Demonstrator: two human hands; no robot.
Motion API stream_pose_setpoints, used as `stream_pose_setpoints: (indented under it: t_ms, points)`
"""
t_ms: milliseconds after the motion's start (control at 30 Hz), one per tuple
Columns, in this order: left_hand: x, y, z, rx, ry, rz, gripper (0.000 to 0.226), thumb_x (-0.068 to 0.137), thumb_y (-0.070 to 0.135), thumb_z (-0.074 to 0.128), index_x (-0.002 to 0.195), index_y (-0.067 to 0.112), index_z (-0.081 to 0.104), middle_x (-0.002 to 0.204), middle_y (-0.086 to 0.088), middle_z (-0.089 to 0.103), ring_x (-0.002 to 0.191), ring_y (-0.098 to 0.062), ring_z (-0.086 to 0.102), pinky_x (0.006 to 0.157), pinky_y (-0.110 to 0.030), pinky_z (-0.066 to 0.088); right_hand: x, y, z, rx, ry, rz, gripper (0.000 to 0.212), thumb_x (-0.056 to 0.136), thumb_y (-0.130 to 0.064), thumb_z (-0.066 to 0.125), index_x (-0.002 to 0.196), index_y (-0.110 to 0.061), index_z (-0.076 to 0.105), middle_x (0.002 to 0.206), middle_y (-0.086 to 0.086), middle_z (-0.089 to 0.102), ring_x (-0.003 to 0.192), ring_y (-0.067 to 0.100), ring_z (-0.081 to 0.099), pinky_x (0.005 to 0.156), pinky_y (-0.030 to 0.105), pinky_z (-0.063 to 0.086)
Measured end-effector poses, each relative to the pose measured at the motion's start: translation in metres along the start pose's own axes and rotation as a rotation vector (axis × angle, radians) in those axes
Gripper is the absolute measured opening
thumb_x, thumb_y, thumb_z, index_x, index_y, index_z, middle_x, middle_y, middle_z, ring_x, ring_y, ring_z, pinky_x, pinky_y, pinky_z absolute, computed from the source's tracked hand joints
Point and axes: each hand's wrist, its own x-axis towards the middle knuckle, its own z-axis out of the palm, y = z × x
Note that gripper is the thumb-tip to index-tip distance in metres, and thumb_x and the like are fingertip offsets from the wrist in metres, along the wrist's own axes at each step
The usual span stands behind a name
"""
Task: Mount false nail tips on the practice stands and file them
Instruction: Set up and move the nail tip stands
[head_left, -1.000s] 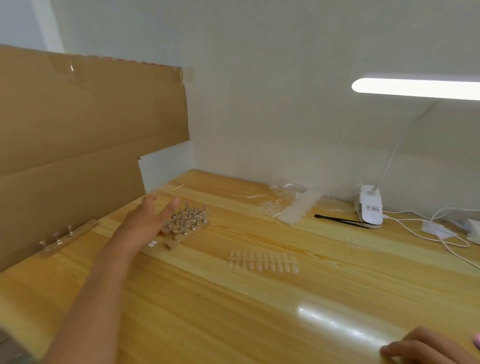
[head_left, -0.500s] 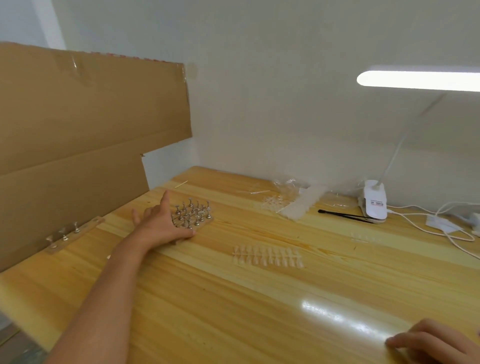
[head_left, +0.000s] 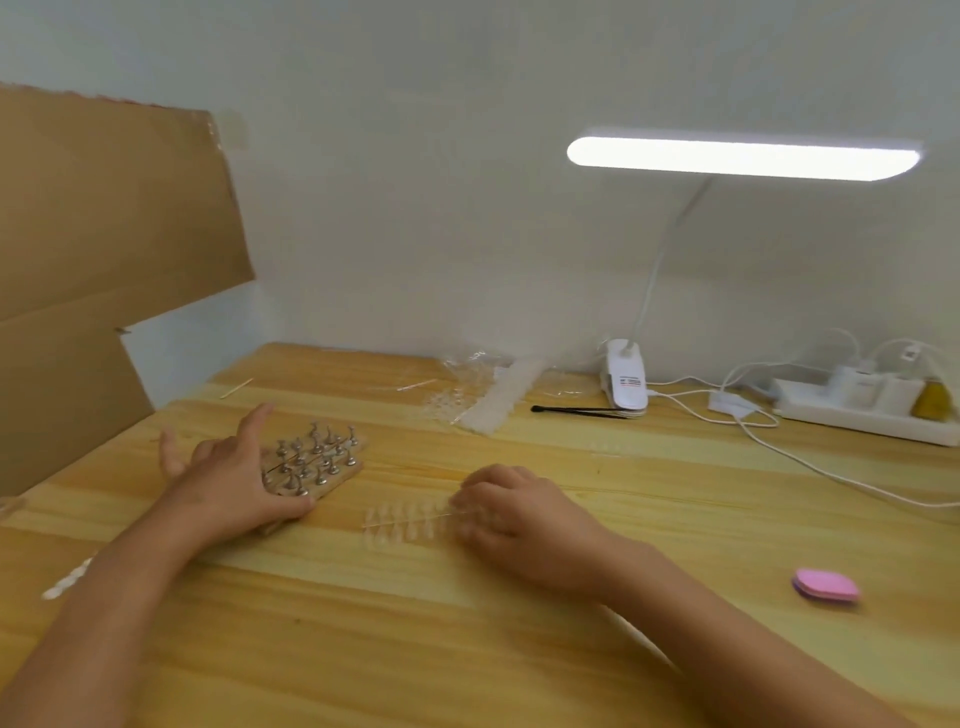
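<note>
A wooden practice stand (head_left: 340, 475) with several small metal pegs sits left of centre on the table. My left hand (head_left: 228, 480) lies against its left side, fingers spread and straight, thumb along its front edge. A clear strip of false nail tips (head_left: 402, 525) lies in front of the stand, to its right. My right hand (head_left: 519, 514) covers the strip's right end, with its fingers curled down onto it and seeming to pinch it. The strip's left part shows, blurred. A pink nail file block (head_left: 826, 585) lies at the right.
A cardboard sheet (head_left: 104, 249) stands along the left. At the back lie a plastic bag of tips (head_left: 483, 400), black tweezers (head_left: 576, 410), a clip lamp base (head_left: 626, 382), cables and a power strip (head_left: 862, 415). A white strip (head_left: 67, 579) lies by my left forearm.
My right hand has come up from the table's near right corner onto the nail tip strip. My left hand stays at the stand. The view has shifted right, showing the pink file block.
</note>
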Motion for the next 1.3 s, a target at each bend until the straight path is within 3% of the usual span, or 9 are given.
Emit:
stream_pose_setpoints:
  t_ms: [300,467,567,633,733,867,1067,1200,1300]
  points:
    - [-0.004,0.011,0.001,-0.036,-0.094,0.08,0.133,0.057,0.08,0.067,0.154,0.032,-0.011,0.139,0.012,0.054,0.143,-0.022,0.029,0.114,-0.051,-0.017,-0.057,0.029,-0.026,-0.12,-0.041,-0.024,0.032,0.091,-0.058,0.05,0.12,-0.044,0.052,0.121,-0.025,0.045,0.111,0.001,0.044,0.096,0.022,0.037]
    - [-0.027,0.058,-0.003,-0.157,-0.238,0.277,0.141,0.041,0.086,0.057,0.152,0.038,-0.014,0.139,0.012,0.049,0.142,-0.015,0.026,0.113,-0.048,-0.023,-0.125,0.052,-0.041,-0.107,-0.138,0.055,0.051,0.073,-0.077,0.045,0.119,-0.07,0.024,0.124,-0.04,0.033,0.114,-0.015,0.038,0.089,0.006,0.036]
    - [-0.037,0.098,0.0,-0.184,-0.296,0.425,0.137,0.047,0.081,0.063,0.151,0.041,-0.016,0.142,0.01,0.046,0.143,-0.015,0.021,0.108,-0.043,-0.03,-0.153,0.05,-0.045,0.04,-0.129,0.081,0.067,0.085,-0.055,0.054,0.129,-0.073,0.007,0.13,-0.035,0.026,0.113,-0.012,0.04,0.089,0.006,0.038]
    - [-0.039,0.127,0.001,-0.182,-0.332,0.528,0.133,0.055,0.074,0.07,0.151,0.041,-0.016,0.143,0.008,0.044,0.145,-0.014,0.018,0.106,-0.043,-0.032,-0.162,0.039,-0.05,-0.055,-0.139,0.027,0.063,0.095,-0.027,0.047,0.135,-0.066,0.017,0.127,-0.033,0.035,0.11,-0.019,0.04,0.087,-0.001,0.035]
    - [-0.041,0.17,0.004,-0.167,-0.38,0.679,0.128,0.062,0.07,0.073,0.151,0.042,-0.015,0.144,0.005,0.044,0.146,-0.013,0.016,0.106,-0.044,-0.034,-0.169,0.011,-0.052,-0.082,-0.021,0.029,0.044,0.083,-0.047,0.047,0.127,-0.043,0.043,0.113,-0.029,0.043,0.097,-0.021,0.047,0.079,-0.005,0.037]
    - [-0.048,0.224,0.009,-0.156,-0.436,0.868,0.121,0.07,0.065,0.073,0.152,0.041,-0.012,0.144,0.002,0.045,0.145,-0.012,0.017,0.11,-0.047,-0.032,-0.17,0.002,-0.049,-0.077,0.039,-0.084,0.025,0.091,-0.05,0.039,0.115,-0.044,0.045,0.096,-0.032,0.05,0.078,-0.018,0.053,0.072,-0.001,0.044]
    - [-0.045,0.284,0.017,-0.202,-0.482,0.957,0.126,0.075,0.053,0.077,0.154,0.03,-0.018,0.143,0.005,0.045,0.145,-0.013,0.015,0.108,-0.04,-0.03,-0.174,0.012,-0.049,-0.089,0.067,-0.043,0.026,0.09,-0.051,0.041,0.102,-0.046,0.064,0.085,-0.03,0.061,0.076,-0.018,0.055,0.066,0.004,0.047]
    - [-0.035,0.293,0.009,-0.106,-0.472,0.925,0.128,0.073,0.059,0.077,0.155,0.028,-0.017,0.159,0.003,0.022,0.15,-0.016,0.0,0.116,-0.046,-0.023,-0.174,0.013,-0.05,-0.111,0.074,-0.019,0.037,0.084,-0.055,0.044,0.12,-0.046,0.045,0.086,-0.034,0.058,0.075,-0.019,0.052,0.066,0.002,0.045]
    - [-0.047,0.274,-0.009,-0.316,-0.368,0.854,0.112,0.072,0.07,0.07,0.156,0.036,0.004,0.159,0.013,0.016,0.147,-0.007,0.006,0.122,-0.047,0.001,-0.178,0.016,-0.056,-0.12,0.113,0.008,0.039,0.097,-0.059,0.028,0.126,-0.04,0.044,0.094,-0.034,0.058,0.081,-0.016,0.051,0.066,0.006,0.05]
